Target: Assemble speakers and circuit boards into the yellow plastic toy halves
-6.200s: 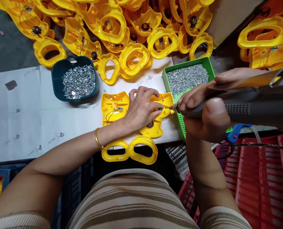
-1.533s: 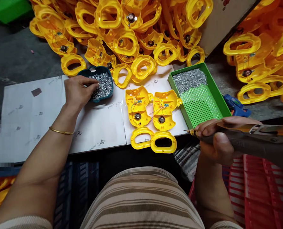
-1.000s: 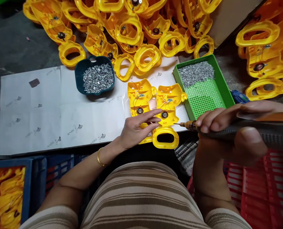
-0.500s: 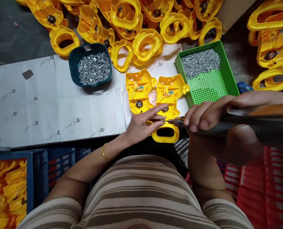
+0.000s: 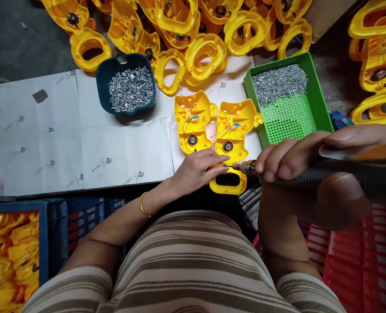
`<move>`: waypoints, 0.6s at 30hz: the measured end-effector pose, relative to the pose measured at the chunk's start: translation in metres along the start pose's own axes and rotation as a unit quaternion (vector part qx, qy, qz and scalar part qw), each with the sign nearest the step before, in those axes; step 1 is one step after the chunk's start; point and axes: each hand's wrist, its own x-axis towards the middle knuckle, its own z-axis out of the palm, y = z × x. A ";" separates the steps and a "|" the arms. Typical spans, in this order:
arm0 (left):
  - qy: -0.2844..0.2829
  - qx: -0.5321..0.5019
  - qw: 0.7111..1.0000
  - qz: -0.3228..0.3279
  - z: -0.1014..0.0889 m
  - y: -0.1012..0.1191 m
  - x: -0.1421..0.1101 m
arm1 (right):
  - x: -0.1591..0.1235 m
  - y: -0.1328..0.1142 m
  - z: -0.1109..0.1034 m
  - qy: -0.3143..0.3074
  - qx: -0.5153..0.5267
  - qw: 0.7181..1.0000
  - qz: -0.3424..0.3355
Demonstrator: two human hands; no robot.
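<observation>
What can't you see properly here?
All in the head view:
Driver: back end cut off by the right edge.
Speck at the left hand: too small to name.
Blue thing: partly hidden behind the right hand.
Right thumb: blurred.

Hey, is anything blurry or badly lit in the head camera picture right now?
Head view: the thumb of the right hand and the near end of the driver are blurred; bowl and tray look sharper; a soft shadow lies below the bowl; the floor is dim.
</observation>
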 end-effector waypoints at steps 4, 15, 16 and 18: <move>-0.019 -0.012 1.000 -0.003 0.000 0.002 -0.001 | -0.001 -0.002 0.005 -0.027 -0.019 0.999 0.010; -0.055 0.025 0.998 -0.004 0.000 0.005 -0.003 | -0.001 0.000 0.012 -0.035 0.067 0.996 -0.046; -0.060 0.034 0.998 -0.004 0.000 0.005 -0.002 | -0.002 0.000 0.016 -0.028 0.064 0.996 -0.048; -0.069 0.047 0.997 -0.005 -0.001 0.006 -0.002 | -0.005 -0.003 0.024 0.006 0.058 0.998 -0.039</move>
